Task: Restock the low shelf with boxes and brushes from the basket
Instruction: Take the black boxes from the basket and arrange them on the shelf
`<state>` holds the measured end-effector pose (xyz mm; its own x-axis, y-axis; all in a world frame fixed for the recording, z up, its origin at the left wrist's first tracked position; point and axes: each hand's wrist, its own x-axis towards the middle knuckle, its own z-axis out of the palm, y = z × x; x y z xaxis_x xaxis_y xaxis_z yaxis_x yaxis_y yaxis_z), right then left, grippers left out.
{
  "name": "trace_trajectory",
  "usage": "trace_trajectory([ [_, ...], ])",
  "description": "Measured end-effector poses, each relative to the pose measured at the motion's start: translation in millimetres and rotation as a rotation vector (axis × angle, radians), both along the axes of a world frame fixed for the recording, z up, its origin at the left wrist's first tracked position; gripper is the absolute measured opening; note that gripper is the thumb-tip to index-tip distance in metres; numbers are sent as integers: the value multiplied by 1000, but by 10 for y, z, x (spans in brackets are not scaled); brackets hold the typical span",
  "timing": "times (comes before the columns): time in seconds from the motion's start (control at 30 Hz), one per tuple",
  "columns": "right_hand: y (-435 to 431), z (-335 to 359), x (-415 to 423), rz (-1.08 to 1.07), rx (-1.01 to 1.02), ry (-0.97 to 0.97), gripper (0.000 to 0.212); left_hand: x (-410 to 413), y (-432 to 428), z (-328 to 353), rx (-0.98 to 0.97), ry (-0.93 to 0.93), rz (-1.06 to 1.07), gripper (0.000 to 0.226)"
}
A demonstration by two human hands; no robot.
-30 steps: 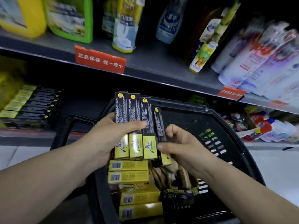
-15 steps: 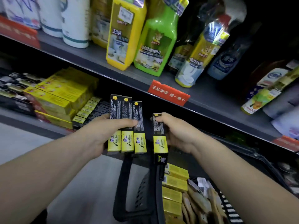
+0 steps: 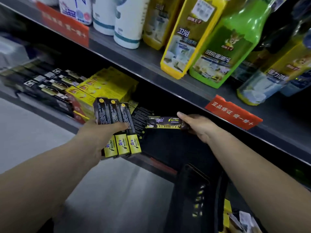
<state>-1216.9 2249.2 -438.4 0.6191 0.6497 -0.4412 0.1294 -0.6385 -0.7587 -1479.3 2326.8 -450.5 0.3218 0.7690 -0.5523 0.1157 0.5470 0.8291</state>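
Head view: left hand (image 3: 101, 133) grips three black-and-yellow cardboard boxes (image 3: 117, 126) upright, fanned, just before the low dark shelf (image 3: 151, 163). Right hand (image 3: 200, 126) pinches a fourth matching box (image 3: 164, 122) flat, over shelved black boxes (image 3: 141, 118). Black plastic basket (image 3: 191, 195) below right.

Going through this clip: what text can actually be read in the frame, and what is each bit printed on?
"正品保证 假一赔十": right red shelf tag.
"卫治": yellow bottle.
"厨房重油污": green bottle.
"爵士": box held in the right hand, and three boxes held in the left hand.
Left red shelf tag and the boxes' fine print: too blurred to read.
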Motion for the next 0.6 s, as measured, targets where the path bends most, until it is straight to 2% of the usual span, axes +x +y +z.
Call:
trace_trajectory([
  [0.2,658,-338,100,-45,136,-147,22,14,136,-19,-81,-45,94,64],
  [0.23,769,-393,124,-52,152,-184,28,31,145,-6,-80,-47,89,65],
  [0.3,967,-521,145,-3,112,-296,36,56,163,-7,-73,-38,104,65],
  [0.4,1211,-718,124,104,12,-445,34,78,192,-57,-72,-28,120,64],
  [0.6,1466,-1083,34,294,-118,-449,30,82,228,-137,-101,-17,129,73],
])
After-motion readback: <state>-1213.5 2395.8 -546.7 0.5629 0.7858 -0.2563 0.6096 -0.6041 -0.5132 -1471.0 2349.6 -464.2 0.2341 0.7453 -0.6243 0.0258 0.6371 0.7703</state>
